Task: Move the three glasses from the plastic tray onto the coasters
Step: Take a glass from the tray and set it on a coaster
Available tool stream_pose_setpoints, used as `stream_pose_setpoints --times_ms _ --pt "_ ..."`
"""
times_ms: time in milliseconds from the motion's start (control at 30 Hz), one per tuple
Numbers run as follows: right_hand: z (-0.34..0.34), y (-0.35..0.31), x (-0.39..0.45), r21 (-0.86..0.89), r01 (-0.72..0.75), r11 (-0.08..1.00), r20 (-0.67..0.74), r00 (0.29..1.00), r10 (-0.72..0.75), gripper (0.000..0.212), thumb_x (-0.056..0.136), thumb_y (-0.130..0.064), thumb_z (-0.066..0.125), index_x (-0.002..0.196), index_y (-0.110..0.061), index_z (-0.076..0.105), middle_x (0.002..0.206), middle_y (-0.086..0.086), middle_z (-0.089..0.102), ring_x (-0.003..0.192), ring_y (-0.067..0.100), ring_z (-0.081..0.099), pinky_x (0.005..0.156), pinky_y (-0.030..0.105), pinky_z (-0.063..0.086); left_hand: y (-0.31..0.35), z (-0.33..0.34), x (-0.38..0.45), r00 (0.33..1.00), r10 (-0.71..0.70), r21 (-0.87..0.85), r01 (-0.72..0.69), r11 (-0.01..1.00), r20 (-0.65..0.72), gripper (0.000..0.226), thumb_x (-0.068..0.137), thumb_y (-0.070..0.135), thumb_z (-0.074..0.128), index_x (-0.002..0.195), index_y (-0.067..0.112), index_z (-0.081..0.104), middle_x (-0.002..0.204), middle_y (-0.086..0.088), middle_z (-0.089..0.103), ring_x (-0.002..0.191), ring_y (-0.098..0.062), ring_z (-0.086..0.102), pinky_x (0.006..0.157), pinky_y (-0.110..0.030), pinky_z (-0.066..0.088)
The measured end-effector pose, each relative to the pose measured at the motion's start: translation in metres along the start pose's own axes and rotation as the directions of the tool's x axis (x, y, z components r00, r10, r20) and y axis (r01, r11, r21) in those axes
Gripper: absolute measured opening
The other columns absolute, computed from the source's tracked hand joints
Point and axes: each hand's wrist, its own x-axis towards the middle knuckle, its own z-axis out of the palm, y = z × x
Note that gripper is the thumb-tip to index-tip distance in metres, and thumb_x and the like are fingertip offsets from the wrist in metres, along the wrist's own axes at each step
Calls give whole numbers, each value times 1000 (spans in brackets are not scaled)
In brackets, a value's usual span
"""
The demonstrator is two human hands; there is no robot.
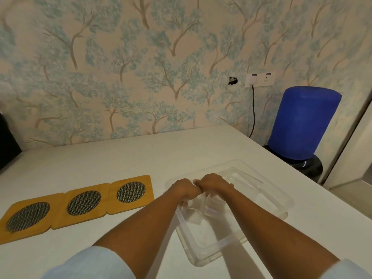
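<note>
A clear plastic tray lies on the white table, right of centre. Both of my hands reach into its near-left part, knuckles touching. My left hand curls down over a clear glass that stands in the tray. Beside it, my right hand grips the top of a second clear glass. More clear shapes show in the tray's far part, but I cannot tell whether they are a third glass. Three wooden coasters with dark mesh discs lie in a row to the left: near, middle, far. Nothing stands on them.
The table's right edge runs diagonally just past the tray. Beyond it stands a blue-covered water bottle on a black dispenser. A black cable hangs from a wall socket. A dark object sits at the table's far left.
</note>
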Motion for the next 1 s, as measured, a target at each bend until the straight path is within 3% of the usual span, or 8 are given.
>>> stream_pose_setpoints --times_ms 167,300,433,500,600,700,833,1000 --pt "-6 -8 -6 55 68 996 -43 997 -65 42 89 -45 50 70 -9 59 73 8 63 71 23 61 76 33 48 -6 -8 2 1000 -1 -156 -2 988 -18 49 81 46 69 103 4 61 102 -16 73 88 -27 74 85 -37 59" --pt "-15 -18 -14 79 123 989 -66 991 -118 43 86 -45 54 62 -10 55 70 9 63 69 23 61 80 37 52 -9 -19 -1 999 16 -231 -24 973 -36 59 71 49 76 106 4 61 99 -11 71 83 -23 74 82 -35 60" --pt "-24 -34 -21 105 198 975 -134 974 -183 46 83 -45 59 51 -12 52 60 7 58 62 21 56 68 35 49 -11 -34 -6 997 41 -279 -59 959 -72 56 68 47 76 102 5 61 99 -7 71 77 -19 74 70 -30 59" --pt "-29 -42 -25 121 223 967 -177 964 -200 41 80 -46 61 56 -13 55 63 9 64 65 23 60 68 37 52 -13 -43 -8 994 52 -313 -79 946 -95 56 68 45 74 104 4 62 98 -8 71 76 -18 75 78 -32 60" --pt "-34 -55 -31 175 261 950 -249 945 -213 34 77 -46 65 68 -14 56 86 17 74 72 23 63 79 44 56 -14 -59 -13 986 77 -340 -122 932 -145 54 68 41 72 105 3 63 96 -10 72 76 -19 75 81 -34 61" --pt "-35 -69 -32 242 300 923 -283 932 -228 33 74 -46 65 73 -15 55 86 16 74 70 20 58 68 40 53 -15 -75 -20 976 92 -343 -157 926 -197 58 61 40 72 103 2 64 91 -10 70 73 -20 72 80 -38 61" --pt "-31 -87 -32 363 326 873 -284 931 -229 40 75 -49 67 91 -14 59 92 3 69 84 21 66 76 40 56 -24 -95 -28 952 106 -288 -191 938 -286 45 65 37 69 94 4 69 86 -14 72 66 -22 64 78 -41 60" --pt "-18 -109 -32 481 331 812 -249 940 -235 62 68 -52 73 112 -12 54 112 8 61 93 22 65 75 36 57 -44 -110 -34 890 126 -114 -194 975 -438 46 64 49 70 92 13 69 84 -3 69 71 -18 63 65 -33 54"
